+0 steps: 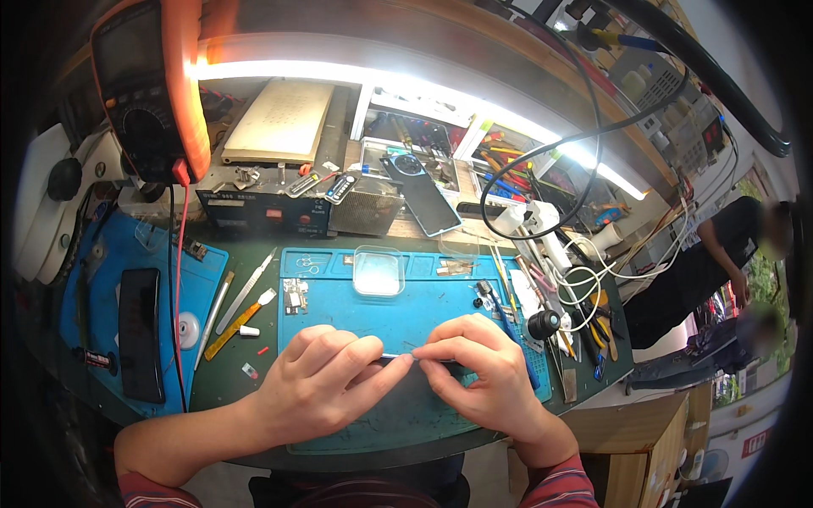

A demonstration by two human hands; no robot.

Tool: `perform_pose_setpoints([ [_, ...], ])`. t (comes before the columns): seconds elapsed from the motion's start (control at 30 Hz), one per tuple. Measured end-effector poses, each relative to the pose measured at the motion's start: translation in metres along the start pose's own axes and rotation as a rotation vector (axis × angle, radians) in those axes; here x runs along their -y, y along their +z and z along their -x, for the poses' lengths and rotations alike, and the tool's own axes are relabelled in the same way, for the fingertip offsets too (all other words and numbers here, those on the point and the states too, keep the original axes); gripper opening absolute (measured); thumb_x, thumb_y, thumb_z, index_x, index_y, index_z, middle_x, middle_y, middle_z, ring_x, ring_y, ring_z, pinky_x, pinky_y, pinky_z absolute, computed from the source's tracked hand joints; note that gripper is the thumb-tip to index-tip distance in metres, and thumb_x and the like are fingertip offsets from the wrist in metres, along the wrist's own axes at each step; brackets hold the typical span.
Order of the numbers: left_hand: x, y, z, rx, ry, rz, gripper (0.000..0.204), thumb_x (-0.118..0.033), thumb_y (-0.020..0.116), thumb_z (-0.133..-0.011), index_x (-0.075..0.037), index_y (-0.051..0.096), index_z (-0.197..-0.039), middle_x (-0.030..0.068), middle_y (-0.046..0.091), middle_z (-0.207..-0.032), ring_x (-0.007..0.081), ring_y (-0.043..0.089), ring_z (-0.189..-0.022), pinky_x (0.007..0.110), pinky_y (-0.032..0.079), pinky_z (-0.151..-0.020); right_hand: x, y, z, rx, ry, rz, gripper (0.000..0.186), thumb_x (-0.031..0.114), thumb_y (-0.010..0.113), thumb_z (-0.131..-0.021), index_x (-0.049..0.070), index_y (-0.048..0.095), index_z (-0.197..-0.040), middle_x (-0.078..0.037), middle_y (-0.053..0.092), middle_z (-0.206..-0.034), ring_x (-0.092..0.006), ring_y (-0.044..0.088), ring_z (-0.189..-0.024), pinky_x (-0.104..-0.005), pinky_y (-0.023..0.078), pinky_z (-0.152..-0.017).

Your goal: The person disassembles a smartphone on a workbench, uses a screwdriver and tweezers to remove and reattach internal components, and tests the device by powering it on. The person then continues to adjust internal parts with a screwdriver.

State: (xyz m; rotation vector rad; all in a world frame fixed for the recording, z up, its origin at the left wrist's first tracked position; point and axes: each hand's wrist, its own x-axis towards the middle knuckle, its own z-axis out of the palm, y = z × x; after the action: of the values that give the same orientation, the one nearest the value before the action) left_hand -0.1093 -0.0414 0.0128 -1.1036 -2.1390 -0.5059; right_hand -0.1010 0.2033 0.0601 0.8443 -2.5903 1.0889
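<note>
Over the front of the blue repair mat (356, 317), my left hand (322, 385) and my right hand (478, 381) hold a thin, flat object (391, 357) seen nearly edge-on, mostly hidden by my fingers. Both hands are closed on it, their fingertips close together in the middle. A clear plastic box (378, 271) sits behind them. Small metal parts (295, 296) lie at the mat's left, and a black cylindrical loupe-like item (544, 323) is at its right.
A multimeter (144, 93) hangs upper left over a second mat with a dark phone (140, 334). Another phone (423, 195) lies behind. Tools (597, 334) and cables crowd the right. Two people (720, 262), (703, 360) are beyond the bench's right end.
</note>
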Motion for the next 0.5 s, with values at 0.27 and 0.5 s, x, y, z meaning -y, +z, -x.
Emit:
perform_pose_setpoints([
  [0.27,0.0,-0.002,-0.001,0.016,-0.001,0.007,0.043,-0.012,0.08,-0.079,-0.023,0.081,-0.121,-0.0036,0.055,-0.106,0.0146,0.054,-0.097,0.032,0.043,-0.085,-0.003,-0.002,0.005,-0.045,-0.15,0.106,0.034,-0.004,0.082,-0.08,0.005,0.077,-0.112,-0.008,0.07,-0.103,-0.0277,0.067,-0.087,-0.0379,0.055,-0.075],
  [0.5,0.0,-0.001,0.0,0.018,0.005,0.005,0.044,-0.01,0.079,-0.078,-0.023,0.081,-0.121,-0.0034,0.055,-0.107,0.0145,0.054,-0.098,0.032,0.043,-0.085,-0.009,-0.001,0.01,-0.061,-0.257,0.174,0.039,-0.005,0.082,-0.079,0.002,0.077,-0.116,-0.007,0.07,-0.105,-0.026,0.067,-0.088,-0.0359,0.056,-0.074],
])
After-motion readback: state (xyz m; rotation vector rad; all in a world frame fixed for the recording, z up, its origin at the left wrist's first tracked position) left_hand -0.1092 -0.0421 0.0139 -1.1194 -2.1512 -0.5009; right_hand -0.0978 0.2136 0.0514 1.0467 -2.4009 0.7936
